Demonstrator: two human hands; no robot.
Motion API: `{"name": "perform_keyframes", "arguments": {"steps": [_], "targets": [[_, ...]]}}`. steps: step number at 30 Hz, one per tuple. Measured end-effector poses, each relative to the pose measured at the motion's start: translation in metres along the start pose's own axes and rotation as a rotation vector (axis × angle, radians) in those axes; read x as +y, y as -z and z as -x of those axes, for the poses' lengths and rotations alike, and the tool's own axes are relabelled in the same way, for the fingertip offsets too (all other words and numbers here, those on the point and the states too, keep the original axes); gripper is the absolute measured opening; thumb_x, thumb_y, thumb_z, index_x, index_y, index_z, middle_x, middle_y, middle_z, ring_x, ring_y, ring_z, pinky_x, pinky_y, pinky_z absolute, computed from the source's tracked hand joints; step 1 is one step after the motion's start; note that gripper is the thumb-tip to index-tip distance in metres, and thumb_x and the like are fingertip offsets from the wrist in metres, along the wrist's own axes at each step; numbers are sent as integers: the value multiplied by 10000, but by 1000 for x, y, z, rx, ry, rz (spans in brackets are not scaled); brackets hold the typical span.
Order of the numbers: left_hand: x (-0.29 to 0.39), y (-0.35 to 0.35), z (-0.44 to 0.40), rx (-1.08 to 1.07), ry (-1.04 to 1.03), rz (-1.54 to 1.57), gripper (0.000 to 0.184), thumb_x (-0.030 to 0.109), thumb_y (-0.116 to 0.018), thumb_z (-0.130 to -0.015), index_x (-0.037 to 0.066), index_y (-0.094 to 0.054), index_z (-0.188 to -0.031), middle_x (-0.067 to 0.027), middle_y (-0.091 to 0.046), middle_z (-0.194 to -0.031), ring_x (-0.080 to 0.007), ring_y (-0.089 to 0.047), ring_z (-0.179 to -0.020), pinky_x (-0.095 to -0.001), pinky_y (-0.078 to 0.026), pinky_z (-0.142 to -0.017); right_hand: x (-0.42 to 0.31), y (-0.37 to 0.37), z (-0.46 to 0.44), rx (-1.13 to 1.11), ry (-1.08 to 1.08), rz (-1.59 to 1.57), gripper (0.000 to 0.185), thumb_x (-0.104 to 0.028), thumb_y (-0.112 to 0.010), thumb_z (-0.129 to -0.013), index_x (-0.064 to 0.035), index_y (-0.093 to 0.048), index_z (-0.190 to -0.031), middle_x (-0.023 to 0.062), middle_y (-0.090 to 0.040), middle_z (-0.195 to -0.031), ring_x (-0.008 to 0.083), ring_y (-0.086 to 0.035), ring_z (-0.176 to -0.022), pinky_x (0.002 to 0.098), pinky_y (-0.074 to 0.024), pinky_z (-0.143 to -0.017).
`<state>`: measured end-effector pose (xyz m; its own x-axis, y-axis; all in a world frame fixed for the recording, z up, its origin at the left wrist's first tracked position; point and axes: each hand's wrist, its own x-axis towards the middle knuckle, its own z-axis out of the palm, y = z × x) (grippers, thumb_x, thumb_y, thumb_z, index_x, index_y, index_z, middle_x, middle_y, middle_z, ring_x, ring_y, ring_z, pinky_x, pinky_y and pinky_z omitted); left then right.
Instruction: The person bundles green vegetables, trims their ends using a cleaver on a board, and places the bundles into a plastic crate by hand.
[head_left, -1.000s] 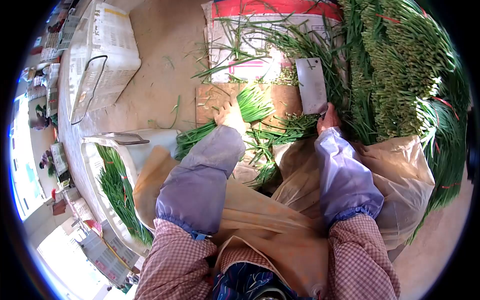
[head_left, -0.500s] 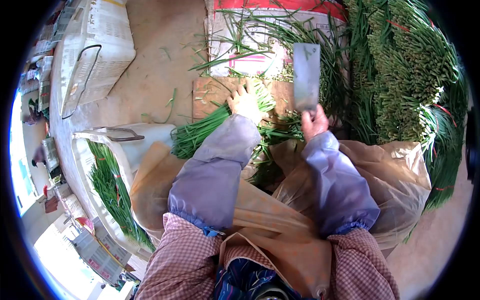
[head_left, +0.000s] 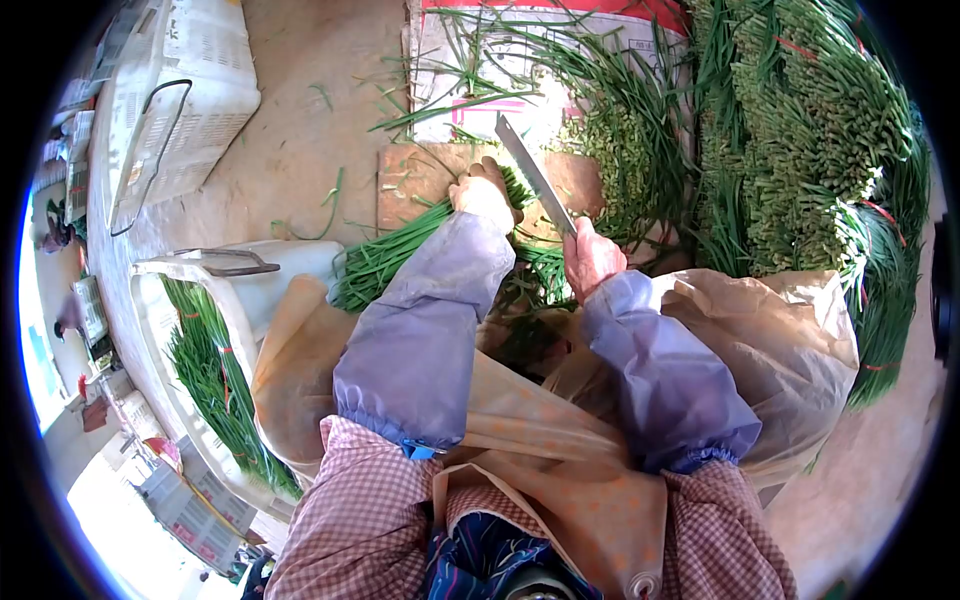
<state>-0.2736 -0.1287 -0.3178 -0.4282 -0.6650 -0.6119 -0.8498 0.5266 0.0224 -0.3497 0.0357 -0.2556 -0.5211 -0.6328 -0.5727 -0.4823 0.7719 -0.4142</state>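
Observation:
My left hand (head_left: 484, 193) is closed over a bunch of garlic chives (head_left: 392, 252), pressing it on a wooden cutting board (head_left: 404, 182). The green leaves trail to the lower left, and the other end shows just right of my fingers. My right hand (head_left: 594, 260) is wrapped round the handle of a cleaver (head_left: 536, 176). The blade is seen nearly edge-on, slanting up and left over the board's right part, close to the bunch's end. Whether it touches the chives, I cannot tell. The handle is mostly hidden in my fist.
Loose chive trimmings (head_left: 628, 150) cover the printed sacking (head_left: 432, 70) behind the board. To the right rises a pile of banded chives (head_left: 800, 130). A white crate (head_left: 205, 90) stands at the back left. Nearer on the left, a white basket (head_left: 300, 262) holds banded chives.
The cleaver has swung left toward the bunch, its blade turning from broadside to nearly edge-on. My right hand moved left with it. My left hand still holds the bunch, its fingers more curled.

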Motion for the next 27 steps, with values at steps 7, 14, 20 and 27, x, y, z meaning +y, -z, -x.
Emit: {"name": "perform_keyframes", "arguments": {"steps": [7,14,20,27], "targets": [[-5,-12,-4,115,-60,-2,995,438,-847,-615,-8,-372,-1366,-178,-545,-1268,-351,-538,-1194,-450,-435,-1020,11,-12,-16,-22,-31,33,271,-289,-513,-981,-19,-503,-995,294,-656,-852,480,-643,-864,567,-484,-760],[-5,-4,-12,6,-47,12,869,392,-834,-653,-11,-433,-1310,-180,-570,-1212,-333,-557,-1171,-420,-474,-989,5,-7,-29,-47,-64,54,291,-308,-547,-967,-25,-569,-1035,259,-674,-900,465,-643,-897,539,-506,-780],[-4,-10,-22,0,-23,-3,722,351,-808,-675,-20,-511,-1219,-184,-575,-1200,-340,-575,-1142,-419,-486,-965,-9,-13,-80,-125,53,50,246,-268,-576,-939,-41,-630,-1015,256,-680,-903,431,-664,-908,513,-528,-790],[-8,-11,-18,59,-105,81,787,327,-837,-640,-31,-485,-1245,-202,-554,-1236,-357,-552,-1176,-425,-473,-1001,20,-13,-60,-92,83,56,226,-232,-596,-923,-17,-636,-980,265,-676,-873,453,-658,-879,509,-532,-771]]}}
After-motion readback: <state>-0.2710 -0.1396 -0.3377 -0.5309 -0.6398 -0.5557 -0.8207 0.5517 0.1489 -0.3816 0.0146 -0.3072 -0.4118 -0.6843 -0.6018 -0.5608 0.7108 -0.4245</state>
